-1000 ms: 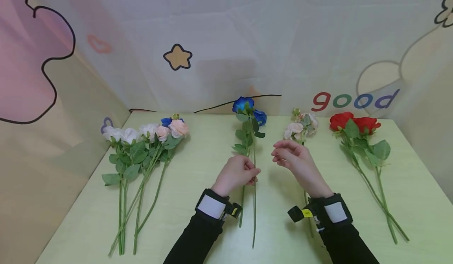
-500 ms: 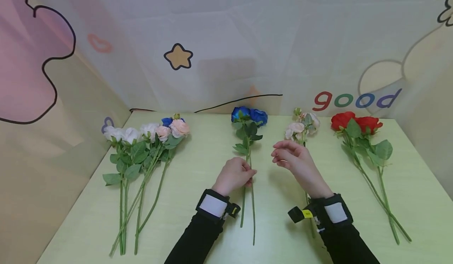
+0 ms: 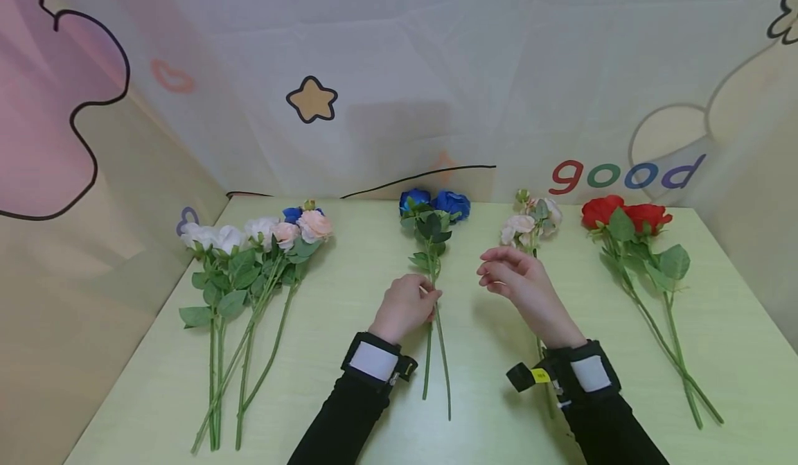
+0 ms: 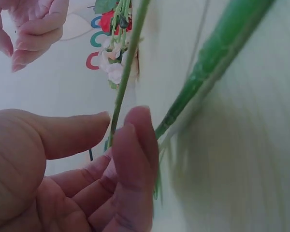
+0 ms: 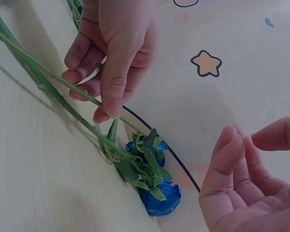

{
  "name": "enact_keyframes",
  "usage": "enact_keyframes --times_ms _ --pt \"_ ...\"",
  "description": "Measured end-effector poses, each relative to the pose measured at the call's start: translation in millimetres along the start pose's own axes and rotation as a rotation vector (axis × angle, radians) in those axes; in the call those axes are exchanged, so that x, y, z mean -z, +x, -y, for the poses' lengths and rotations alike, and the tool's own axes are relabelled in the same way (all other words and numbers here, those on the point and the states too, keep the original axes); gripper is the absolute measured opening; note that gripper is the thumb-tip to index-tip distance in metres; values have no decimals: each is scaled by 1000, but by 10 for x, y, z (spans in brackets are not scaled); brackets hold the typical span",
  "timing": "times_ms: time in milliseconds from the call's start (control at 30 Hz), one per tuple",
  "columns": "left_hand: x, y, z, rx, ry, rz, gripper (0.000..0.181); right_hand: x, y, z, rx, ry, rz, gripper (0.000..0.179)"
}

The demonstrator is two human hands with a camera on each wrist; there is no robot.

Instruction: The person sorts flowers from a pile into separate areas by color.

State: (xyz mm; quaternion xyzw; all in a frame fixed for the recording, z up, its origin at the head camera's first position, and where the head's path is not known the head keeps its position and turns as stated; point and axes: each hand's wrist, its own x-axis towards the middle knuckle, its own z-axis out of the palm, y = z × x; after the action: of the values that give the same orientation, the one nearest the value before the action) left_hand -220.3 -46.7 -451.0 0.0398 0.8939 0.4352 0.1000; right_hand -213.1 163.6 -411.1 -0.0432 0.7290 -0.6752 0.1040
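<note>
Two blue artificial roses (image 3: 451,204) lie together at the middle of the table, their stems crossing. My left hand (image 3: 404,309) pinches one rose's stem (image 5: 63,79) between thumb and fingers, a little above the table. The other stem (image 4: 203,72) passes beside the fingers in the left wrist view, not gripped. To the right, my right hand (image 3: 524,295) hovers with loosely bent fingers, holding nothing. Below it runs the stem of a pale pink flower spray (image 3: 519,229), partly hidden by the hand and wrist.
At the left lies a group of white roses (image 3: 231,238) and pink roses (image 3: 314,225), with a blue bloom (image 3: 291,215) behind. Two red roses (image 3: 648,217) lie at the right with crossed stems. A printed cloth (image 3: 386,91) hangs behind the table (image 3: 349,396).
The left hand has shifted slightly left with its blue rose. That bloom has come down from a raised position and now sits left of the other. The right hand stays in place.
</note>
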Motion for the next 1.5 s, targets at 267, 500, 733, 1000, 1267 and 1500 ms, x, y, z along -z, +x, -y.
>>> enact_keyframes --times_ms 267,500,733,1000,1267,1500 --pt "70 -54 -38 34 163 -9 29 -7 5 -5 9 13 8 25" --pt "120 -86 -69 79 200 68 32 -5 9 -6 10 15 12 25" --pt "101 -77 -64 94 194 116 26 4 13 -11 10 12 12 24" --pt "67 -95 -47 66 217 95 30 -4 17 -9 6 25 14 22" --pt "36 -106 -52 42 236 100 34 -13 36 -26 8 16 22 23" --pt "73 -124 -70 38 231 121 35 -61 56 -69 61 -169 -54 25"
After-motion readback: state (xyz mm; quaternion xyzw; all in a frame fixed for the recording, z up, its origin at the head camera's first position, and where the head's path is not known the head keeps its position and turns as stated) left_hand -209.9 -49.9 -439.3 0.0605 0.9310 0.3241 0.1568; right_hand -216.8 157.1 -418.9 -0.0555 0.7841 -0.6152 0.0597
